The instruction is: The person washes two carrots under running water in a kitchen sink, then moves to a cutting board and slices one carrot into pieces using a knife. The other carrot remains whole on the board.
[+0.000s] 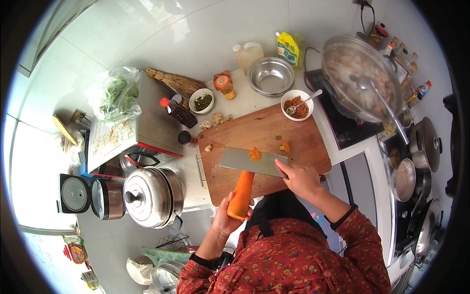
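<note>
My left hand (228,217) holds a thick orange carrot (241,193) by its wide lower end, near the front edge of a wooden cutting board (235,128). In my right hand (302,180) is a cleaver (238,160), its broad blade lying flat over the board just beyond the carrot's narrow end. Small orange carrot pieces (255,154) rest on the blade. A cut carrot end (285,147) with a bit of green lies on the board behind the cleaver. The handle is mostly hidden by my right hand.
A white bowl of reddish-brown food (299,110) with a spoon stands at the board's back right corner. Beyond it, a large steaming pan (358,66) holds a ladle. Ginger (220,118), a dark sauce bottle (181,114) and a lidded steel pot (150,198) are to the left.
</note>
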`<move>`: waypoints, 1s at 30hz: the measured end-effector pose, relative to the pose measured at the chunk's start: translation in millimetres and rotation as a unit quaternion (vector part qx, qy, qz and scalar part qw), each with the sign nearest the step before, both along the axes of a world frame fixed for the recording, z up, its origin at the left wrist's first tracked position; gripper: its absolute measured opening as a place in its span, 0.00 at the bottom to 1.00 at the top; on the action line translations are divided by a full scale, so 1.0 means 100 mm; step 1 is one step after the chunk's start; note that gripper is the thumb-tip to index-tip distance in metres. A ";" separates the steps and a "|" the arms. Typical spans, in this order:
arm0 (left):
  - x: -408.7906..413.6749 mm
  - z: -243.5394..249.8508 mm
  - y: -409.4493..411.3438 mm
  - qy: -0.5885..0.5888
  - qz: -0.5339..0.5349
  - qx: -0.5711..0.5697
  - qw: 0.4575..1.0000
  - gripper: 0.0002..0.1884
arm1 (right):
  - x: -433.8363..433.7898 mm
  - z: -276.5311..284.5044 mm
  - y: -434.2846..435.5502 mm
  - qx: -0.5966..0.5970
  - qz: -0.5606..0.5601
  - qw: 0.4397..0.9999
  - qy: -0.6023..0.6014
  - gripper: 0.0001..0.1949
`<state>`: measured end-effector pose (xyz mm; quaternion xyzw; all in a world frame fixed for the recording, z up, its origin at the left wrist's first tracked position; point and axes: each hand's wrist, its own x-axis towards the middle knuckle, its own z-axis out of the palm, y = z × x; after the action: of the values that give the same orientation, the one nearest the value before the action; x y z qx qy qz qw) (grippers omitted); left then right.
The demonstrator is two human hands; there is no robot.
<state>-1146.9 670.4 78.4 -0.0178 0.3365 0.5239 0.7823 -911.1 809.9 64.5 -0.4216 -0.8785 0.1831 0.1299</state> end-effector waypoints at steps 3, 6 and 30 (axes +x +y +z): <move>0.02 -0.03 0.05 -0.033 0.030 -0.041 0.998 0.29 | -0.06 0.12 -0.15 0.007 0.043 0.999 0.008 0.28; 0.02 -0.08 0.05 -0.061 0.035 -0.006 0.998 0.29 | -0.16 0.23 -0.36 0.000 0.082 0.996 0.045 0.30; 0.08 -0.06 0.08 -0.059 0.034 -0.019 0.998 0.26 | -0.12 0.09 -0.27 0.033 0.047 0.995 0.082 0.26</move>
<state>-1138.7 678.9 72.3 -0.0747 0.2985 0.5416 0.7823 -922.9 783.2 73.5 -0.3589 -0.8894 0.1934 0.2065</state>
